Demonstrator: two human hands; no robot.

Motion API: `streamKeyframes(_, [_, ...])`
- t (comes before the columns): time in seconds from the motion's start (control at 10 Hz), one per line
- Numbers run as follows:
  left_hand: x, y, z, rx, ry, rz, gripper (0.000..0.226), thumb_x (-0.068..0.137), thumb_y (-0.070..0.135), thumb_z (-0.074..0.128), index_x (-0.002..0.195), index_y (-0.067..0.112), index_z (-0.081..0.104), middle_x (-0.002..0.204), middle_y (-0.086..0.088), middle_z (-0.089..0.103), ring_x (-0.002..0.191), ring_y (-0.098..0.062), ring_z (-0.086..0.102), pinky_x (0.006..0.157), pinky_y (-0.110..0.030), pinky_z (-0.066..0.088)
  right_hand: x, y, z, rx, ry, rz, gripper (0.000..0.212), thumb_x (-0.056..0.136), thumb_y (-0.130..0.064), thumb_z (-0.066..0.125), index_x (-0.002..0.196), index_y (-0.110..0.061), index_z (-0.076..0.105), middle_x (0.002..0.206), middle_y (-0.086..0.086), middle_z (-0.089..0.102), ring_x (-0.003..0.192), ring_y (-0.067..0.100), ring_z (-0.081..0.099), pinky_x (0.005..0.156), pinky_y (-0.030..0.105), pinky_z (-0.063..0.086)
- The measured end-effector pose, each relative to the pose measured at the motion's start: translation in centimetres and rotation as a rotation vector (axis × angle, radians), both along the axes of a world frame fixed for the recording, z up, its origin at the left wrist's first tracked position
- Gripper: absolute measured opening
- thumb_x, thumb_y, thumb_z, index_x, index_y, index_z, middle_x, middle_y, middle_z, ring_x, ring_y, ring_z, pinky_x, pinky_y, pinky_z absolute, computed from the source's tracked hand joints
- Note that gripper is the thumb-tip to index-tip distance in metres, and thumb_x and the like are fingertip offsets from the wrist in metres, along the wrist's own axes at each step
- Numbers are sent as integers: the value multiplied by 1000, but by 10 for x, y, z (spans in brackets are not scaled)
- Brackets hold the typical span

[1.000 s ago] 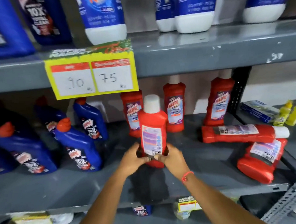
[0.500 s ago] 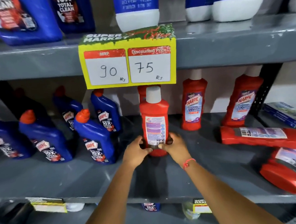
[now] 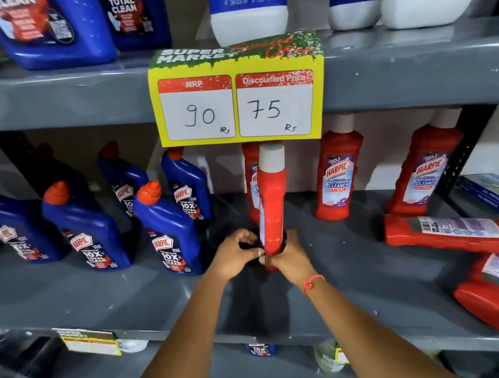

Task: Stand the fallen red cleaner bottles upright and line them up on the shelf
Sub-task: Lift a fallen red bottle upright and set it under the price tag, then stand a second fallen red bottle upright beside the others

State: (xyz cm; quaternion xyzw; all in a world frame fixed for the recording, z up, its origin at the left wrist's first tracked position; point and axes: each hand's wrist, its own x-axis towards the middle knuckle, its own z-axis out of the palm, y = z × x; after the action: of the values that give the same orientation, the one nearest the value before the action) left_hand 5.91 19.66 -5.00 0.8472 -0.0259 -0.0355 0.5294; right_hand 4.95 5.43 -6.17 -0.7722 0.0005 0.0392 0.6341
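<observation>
An upright red cleaner bottle (image 3: 272, 205) with a white cap stands mid-shelf, its narrow side facing me. My left hand (image 3: 235, 255) and my right hand (image 3: 290, 255) both grip its base. Behind it stands another red bottle (image 3: 250, 171), mostly hidden. Two more red bottles stand upright further right, one (image 3: 339, 174) near the middle and one (image 3: 425, 172) by the post. Two red bottles lie fallen at the right: one (image 3: 449, 232) flat on its side, another (image 3: 494, 290) nearer the shelf's front edge.
Several blue cleaner bottles (image 3: 169, 231) stand on the left half of the grey shelf (image 3: 103, 297). A yellow price sign (image 3: 237, 107) hangs from the upper shelf's edge just above the held bottle. A black upright post (image 3: 467, 146) and blue boxes (image 3: 491, 194) sit at the right.
The held bottle has turned about its upright axis, so its narrow side now faces me instead of its back label. Both hands stayed at its base. The view has moved closer.
</observation>
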Motion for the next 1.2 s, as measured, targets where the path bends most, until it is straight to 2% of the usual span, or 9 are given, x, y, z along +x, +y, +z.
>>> streamKeyframes(0.1, [4,0,5,-69,18,-32,50,70,3,71,115,13,51,108,-3,61,101,-17,56,92,-32,45,5,-11,3,95,36,72,50,68,11,65,110,-10,45,109,9,61,95,19,58,86,32,50])
streamKeyframes(0.2, [8,2,6,-64,64,-80,48,70,0,71,115,6,54,119,-14,62,109,-24,58,100,-39,44,10,-23,7,111,73,156,54,70,19,56,119,-3,49,113,8,58,102,20,55,89,29,46])
streamKeyframes(0.6, [-18,-8,-5,52,-111,181,29,68,21,76,90,16,59,91,1,64,82,-14,58,69,-23,42,-1,-29,5,21,86,35,39,81,10,52,119,2,53,112,4,58,104,18,55,94,25,43])
streamKeyframes(0.7, [-51,-17,-17,53,-327,367,29,73,23,70,63,24,43,65,7,48,61,-13,46,59,-26,35,-1,-35,-3,5,96,-209,32,80,4,58,112,5,58,103,12,61,96,20,55,94,32,44])
streamKeyframes(0.8, [-64,-59,-11,167,-420,89,34,76,31,62,54,16,40,51,6,37,53,-12,38,53,-27,31,-4,-68,1,258,150,-658,18,80,-4,60,98,0,62,80,10,60,76,24,56,82,39,48])
streamKeyframes(0.9, [-45,-116,10,243,-376,-144,33,81,30,56,57,10,49,57,-6,54,60,-25,51,57,-34,38,-5,-108,9,308,143,-915,12,82,-14,60,85,-3,57,73,8,56,67,21,51,67,29,41])
streamKeyframes(1.0, [-13,-169,28,110,-202,-178,16,84,13,52,81,10,68,92,-13,73,85,-25,65,74,-27,46,-8,-144,13,331,186,-943,16,87,-19,55,77,-7,50,61,3,43,60,20,47,45,15,35])
streamKeyframes(1.1, [19,-216,39,119,-124,-292,23,87,8,47,100,3,65,111,-18,68,91,-23,63,75,-25,43,-15,-184,15,468,193,-911,21,89,-21,50,70,-14,46,66,-2,43,46,7,54,43,16,42])
streamKeyframes(1.2, [45,-253,40,238,-66,-441,33,90,10,46,123,4,52,131,-16,55,116,-25,54,96,-26,40,-16,-220,16,602,221,-844,25,90,-15,47,66,-21,41,72,-3,45,60,7,50,51,15,46])
